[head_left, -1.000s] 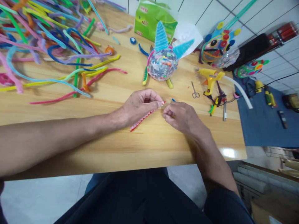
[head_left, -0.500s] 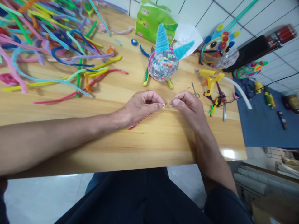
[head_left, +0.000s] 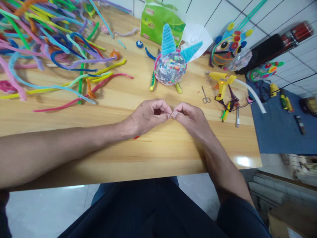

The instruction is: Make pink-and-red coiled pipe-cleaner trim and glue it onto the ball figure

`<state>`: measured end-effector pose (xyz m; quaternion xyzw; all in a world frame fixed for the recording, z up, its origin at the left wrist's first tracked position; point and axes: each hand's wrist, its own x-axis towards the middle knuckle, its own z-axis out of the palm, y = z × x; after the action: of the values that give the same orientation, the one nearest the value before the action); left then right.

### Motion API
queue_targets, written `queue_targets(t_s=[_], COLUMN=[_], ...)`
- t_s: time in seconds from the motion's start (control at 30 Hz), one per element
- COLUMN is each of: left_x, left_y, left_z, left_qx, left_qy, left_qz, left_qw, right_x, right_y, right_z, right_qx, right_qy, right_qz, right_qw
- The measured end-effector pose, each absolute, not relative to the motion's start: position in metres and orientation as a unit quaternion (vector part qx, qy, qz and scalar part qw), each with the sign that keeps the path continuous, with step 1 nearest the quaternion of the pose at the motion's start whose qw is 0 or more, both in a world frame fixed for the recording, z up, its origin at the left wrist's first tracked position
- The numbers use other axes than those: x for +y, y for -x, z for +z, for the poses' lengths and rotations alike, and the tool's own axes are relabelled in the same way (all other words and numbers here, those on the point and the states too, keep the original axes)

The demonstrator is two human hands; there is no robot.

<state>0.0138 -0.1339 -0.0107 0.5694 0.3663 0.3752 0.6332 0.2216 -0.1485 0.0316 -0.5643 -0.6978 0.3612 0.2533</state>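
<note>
My left hand [head_left: 150, 116] is closed in a pinch above the wooden table. It holds one end of a thin red pipe cleaner [head_left: 136, 137], which runs back under the hand and is mostly hidden. My right hand [head_left: 194, 119] is pinched too, its fingertips meeting those of the left at the same small reddish end. Beyond the hands stands a clear ball-shaped craft [head_left: 170, 68] filled with colourful bits, with two light-blue pointed ears. Pliers [head_left: 152, 81] with green and yellow handles lie partly beneath it.
Many coloured pipe cleaners [head_left: 61, 59] are heaped at the left. Small scissors [head_left: 205, 96], a yellow glue gun [head_left: 222, 82] and a pen-like tool [head_left: 237, 117] lie at the right. A green tissue pack [head_left: 162, 21] and finished crafts [head_left: 230, 46] stand by the tiled wall.
My right hand has moved left until its fingertips meet the left hand's. Less of the red pipe cleaner shows below the left hand, and the scissors are now fully uncovered.
</note>
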Motion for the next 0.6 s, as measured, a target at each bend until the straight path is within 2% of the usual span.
queue_targets(t_s=[0.23, 0.43, 0.6], left_x=[-0.1350, -0.1339, -0.1331], left_y=[-0.0143, -0.0149, -0.0149], left_z=[-0.0108, -0.0101, -0.0096], left_qx=[0.365, 0.361, 0.364], left_qy=[-0.580, -0.554, -0.551], left_qz=[0.378, 0.388, 0.381], left_qw=[0.623, 0.643, 0.647], right_x=[-0.1496, -0.1474, -0.1491], right_y=[-0.2198, -0.2260, -0.2234], right_z=[0.0281, 0.0283, 0.0300], right_qx=[-0.709, -0.680, -0.684], right_qy=[0.561, 0.548, 0.565], right_qz=[0.350, 0.406, 0.384], right_qw=[0.246, 0.270, 0.255])
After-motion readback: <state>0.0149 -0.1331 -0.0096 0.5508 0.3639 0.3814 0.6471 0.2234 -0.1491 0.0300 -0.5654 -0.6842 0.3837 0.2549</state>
